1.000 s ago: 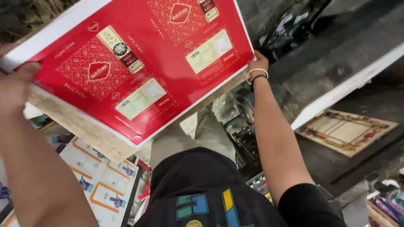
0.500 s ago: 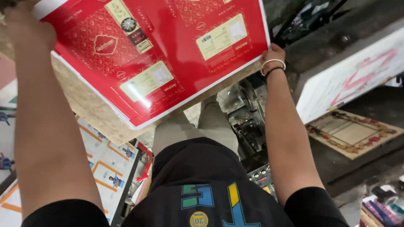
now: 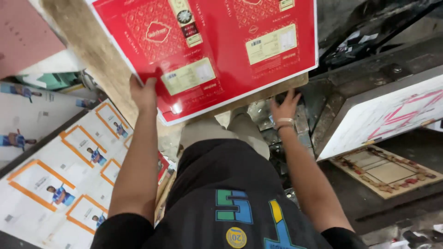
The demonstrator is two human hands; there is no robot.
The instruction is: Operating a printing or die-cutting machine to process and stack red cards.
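Hands hold a big red printed sheet (image 3: pixel 217 55) at 12 o'clock. Left hand (image 3: pixel 144 92) pinches its lower edge, fingers closed on it. Right hand (image 3: pixel 285 105) presses flat under it, fingers spread. White and orange sheets (image 3: pixel 55 180) lie at 8 o'clock, dark machine (image 3: pixel 369 69) at 2 o'clock.

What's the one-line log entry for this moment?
left hand: grips near edge of red printed sheet | right hand: under its near edge | brown board: beneath sheet | orange-and-white printed sheets: at left
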